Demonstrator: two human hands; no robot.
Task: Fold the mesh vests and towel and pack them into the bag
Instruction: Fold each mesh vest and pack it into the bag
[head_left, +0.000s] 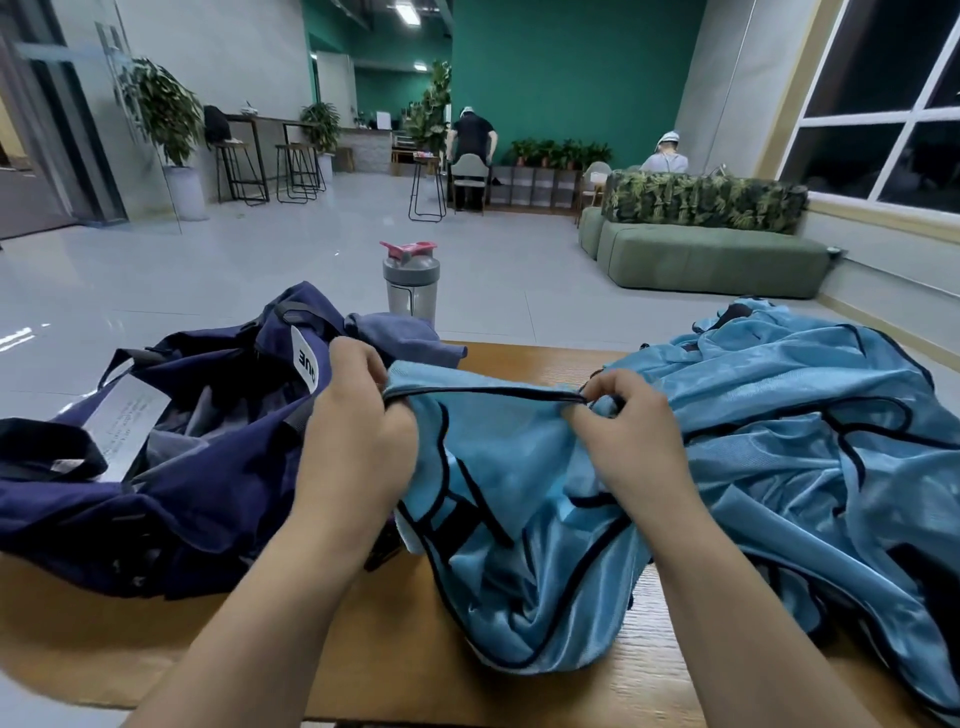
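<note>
Sky-blue vest (519, 467): held above the wooden table (395, 649), its black-trimmed edge stretched taut from 9 to 3 o'clock.
Left hand (358, 415): fingers pinched on the edge's 9 o'clock end.
Right hand (628, 426): fingers pinched on the 3 o'clock end.
Navy bag (197, 467): open, at 9 o'clock, touching the left hand, so nearer it.
Vest pile (805, 415): at 3 o'clock.

Both hands pinch the dark-trimmed top edge of a light blue mesh vest (519, 467), the left hand (358, 415) beside an open navy fabric bag (208, 467), the right hand (623, 426) beside a heap of matching vests (805, 415) on a wooden table (415, 675).
</note>
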